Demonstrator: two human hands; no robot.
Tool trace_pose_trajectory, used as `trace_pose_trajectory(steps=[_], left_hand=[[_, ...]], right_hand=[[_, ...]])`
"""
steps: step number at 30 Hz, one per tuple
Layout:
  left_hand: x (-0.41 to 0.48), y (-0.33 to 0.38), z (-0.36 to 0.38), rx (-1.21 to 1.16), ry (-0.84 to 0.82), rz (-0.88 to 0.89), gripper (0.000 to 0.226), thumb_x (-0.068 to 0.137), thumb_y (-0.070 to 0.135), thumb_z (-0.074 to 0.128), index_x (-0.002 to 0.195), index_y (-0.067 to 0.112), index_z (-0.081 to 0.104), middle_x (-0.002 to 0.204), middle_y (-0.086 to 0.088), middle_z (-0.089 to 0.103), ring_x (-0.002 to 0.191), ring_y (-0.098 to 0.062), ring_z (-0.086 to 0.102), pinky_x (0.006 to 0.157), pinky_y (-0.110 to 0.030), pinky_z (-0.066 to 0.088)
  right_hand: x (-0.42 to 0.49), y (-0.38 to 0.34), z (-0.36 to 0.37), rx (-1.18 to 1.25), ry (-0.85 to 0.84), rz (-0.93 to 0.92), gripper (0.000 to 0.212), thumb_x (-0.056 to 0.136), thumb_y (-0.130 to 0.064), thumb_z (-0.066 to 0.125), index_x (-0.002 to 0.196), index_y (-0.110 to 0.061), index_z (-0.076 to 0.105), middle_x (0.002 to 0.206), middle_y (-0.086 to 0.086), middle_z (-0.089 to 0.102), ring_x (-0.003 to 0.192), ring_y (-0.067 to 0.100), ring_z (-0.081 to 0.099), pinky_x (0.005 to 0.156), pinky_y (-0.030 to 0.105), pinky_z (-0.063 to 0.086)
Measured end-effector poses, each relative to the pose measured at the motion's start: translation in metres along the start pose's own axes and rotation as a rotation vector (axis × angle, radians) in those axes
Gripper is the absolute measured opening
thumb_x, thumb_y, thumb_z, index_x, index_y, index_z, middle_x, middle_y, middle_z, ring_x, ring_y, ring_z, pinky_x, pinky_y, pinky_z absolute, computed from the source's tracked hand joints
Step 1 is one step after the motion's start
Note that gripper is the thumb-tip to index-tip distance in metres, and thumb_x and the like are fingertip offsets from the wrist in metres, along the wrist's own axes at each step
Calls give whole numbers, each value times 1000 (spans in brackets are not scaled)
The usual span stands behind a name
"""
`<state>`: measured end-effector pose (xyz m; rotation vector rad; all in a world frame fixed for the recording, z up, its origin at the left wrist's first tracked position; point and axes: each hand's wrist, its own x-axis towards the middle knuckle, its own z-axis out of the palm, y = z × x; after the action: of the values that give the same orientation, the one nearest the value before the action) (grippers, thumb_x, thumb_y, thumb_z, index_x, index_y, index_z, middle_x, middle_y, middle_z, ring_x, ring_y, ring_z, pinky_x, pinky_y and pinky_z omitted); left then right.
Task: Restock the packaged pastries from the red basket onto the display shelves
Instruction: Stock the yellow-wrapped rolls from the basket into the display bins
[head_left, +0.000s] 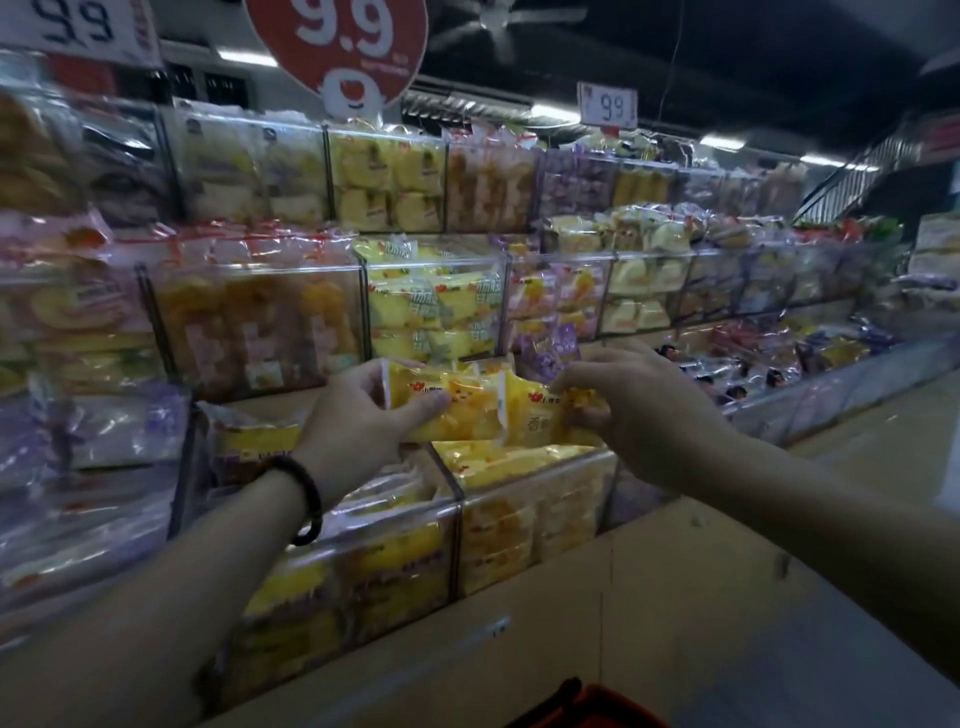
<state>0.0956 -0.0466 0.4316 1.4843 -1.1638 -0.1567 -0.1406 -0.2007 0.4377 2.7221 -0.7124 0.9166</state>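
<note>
- Pinching a glossy yellow plastic pastry packet (447, 408) in the left hand (363, 410), thumb curled over its front, fingers tucked behind.
- Gripping a second yellow packet (535, 415) of the same kind with the right hand (639, 395), fingers curled round its right end.
- Meeting in the middle, those two, touching or slightly overlapping; hard to call through the blur.
- Holding both just above the clear acrylic bin (540, 512) on the lowest shelf tier, heaped with matching yellow packets (498, 460).
- Looks like the placing step: right compartment found, nothing dropped in yet.
- Next, most likely: lower both flat onto the pile, release, and keep them behind the front wall so nothing slides out.
- Down at the bottom edge, just peeking in, the red plastic basket (587, 706), well apart from both hands; can't see what's left inside.
</note>
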Motion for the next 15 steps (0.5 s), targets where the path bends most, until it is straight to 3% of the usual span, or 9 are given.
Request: trace_pose_trajectory(steps=[6,10,15], left_hand=[[72,-31,-16,127,47,1,25,80,29,89,99,26,72,96,7,75,89,-13,73,67,-26,57],[101,-68,-16,177,161,11,28,77,38,90,95,30,71,109,7,71,103,-21,66,83,-40,58],[113,-83,-20,160,378,79,27,78,39,89,97,29,72,89,4,68,84,-21,65,67,-37,56]], right_hand=[[59,21,24,12,0,74,33,98,-32,72,129,-42,66,127,-10,65,117,16,59,93,44,56],[92,31,57,-43,20,67,32,97,-31,73,126,-43,68,126,-11,67,113,16,63,86,42,59],[137,40,96,-20,8,67,29,96,-22,75,121,-37,72,119,-6,72,95,13,69,78,38,64]])
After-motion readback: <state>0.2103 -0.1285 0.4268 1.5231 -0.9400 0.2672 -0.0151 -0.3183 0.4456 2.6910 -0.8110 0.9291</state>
